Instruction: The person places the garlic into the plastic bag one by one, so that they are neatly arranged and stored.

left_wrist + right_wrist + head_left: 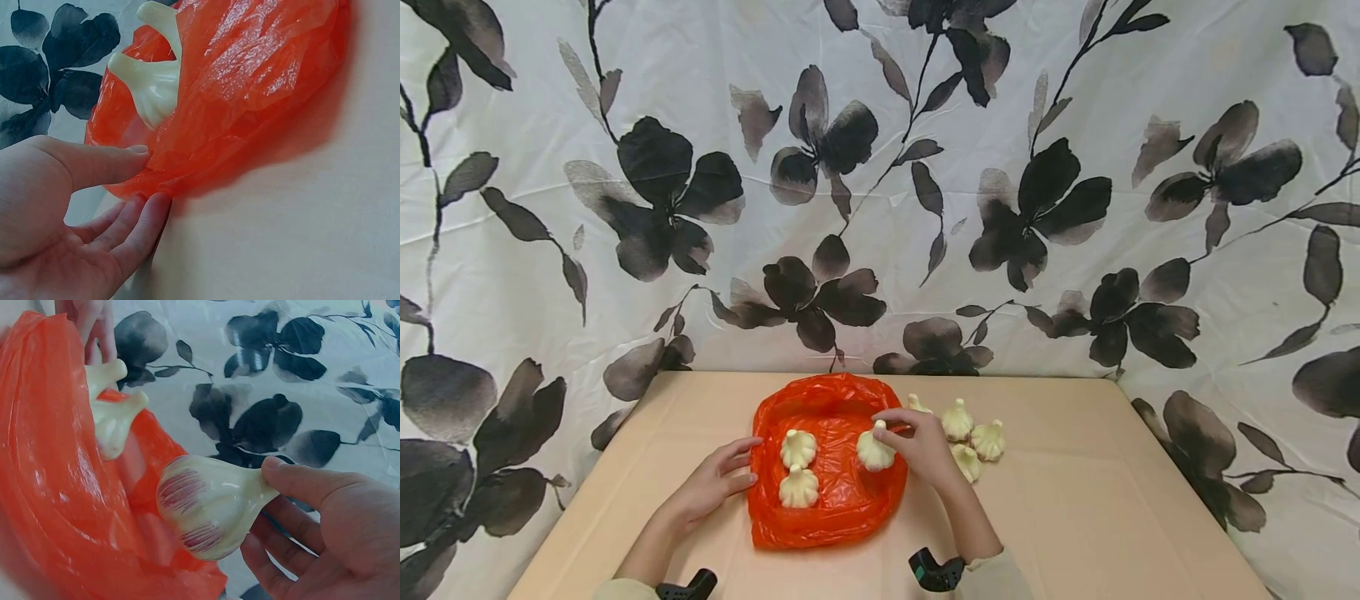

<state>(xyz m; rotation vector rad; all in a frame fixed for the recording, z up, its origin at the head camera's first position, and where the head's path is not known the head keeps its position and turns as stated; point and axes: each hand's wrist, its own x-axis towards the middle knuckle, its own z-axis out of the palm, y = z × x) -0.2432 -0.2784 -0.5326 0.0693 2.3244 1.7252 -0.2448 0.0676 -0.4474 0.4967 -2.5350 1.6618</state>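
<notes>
A red plastic bag (820,533) lies spread with its mouth up on the table. Two pale garlic bulbs (798,468) sit in its left half, their stems showing in the left wrist view. My left hand (718,479) holds the bag's left edge, with the thumb and fingertips (153,209) at the plastic. My right hand (922,446) pinches another garlic bulb (209,503) by its stem, over the right part of the bag. Purple streaks mark this bulb's round end. From the head view I cannot tell whether it touches the bag's bottom.
Several more garlic bulbs (988,440) lie in a group on the table (1097,500), right of the bag, one partly behind my right hand. A white cloth with dark flowers (925,208) hangs behind the table's far edge.
</notes>
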